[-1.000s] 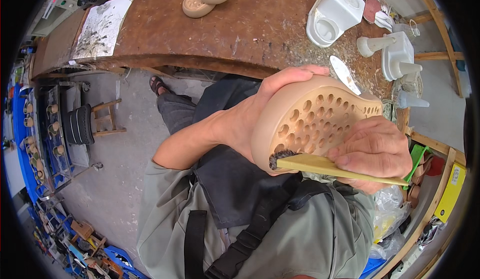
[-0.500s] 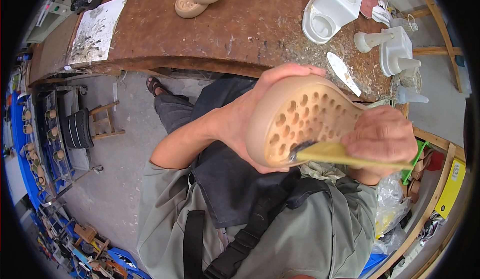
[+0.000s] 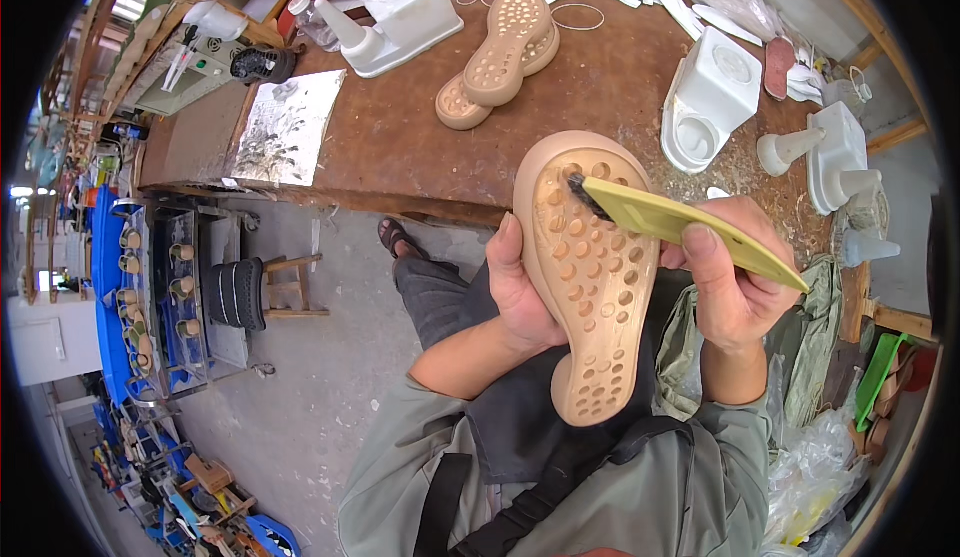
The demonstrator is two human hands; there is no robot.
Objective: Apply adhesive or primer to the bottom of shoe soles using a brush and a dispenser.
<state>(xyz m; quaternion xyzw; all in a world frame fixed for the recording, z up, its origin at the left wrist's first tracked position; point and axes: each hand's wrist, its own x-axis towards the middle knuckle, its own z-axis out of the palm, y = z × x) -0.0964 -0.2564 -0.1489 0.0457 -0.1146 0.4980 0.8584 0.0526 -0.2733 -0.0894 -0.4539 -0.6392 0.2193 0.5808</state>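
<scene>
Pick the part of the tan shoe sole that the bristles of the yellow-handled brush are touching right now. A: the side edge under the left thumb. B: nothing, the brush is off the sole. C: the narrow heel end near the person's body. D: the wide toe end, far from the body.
D: the yellow-handled brush in the right hand has its dark bristles on the holes at the wide far end of the tan shoe sole, which the left hand holds.

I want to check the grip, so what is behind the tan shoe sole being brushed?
Behind the tan shoe sole the left hand cups its far side; only the thumb and palm edge show, the fingers are covered. Below lie a dark apron and the lap.
</scene>
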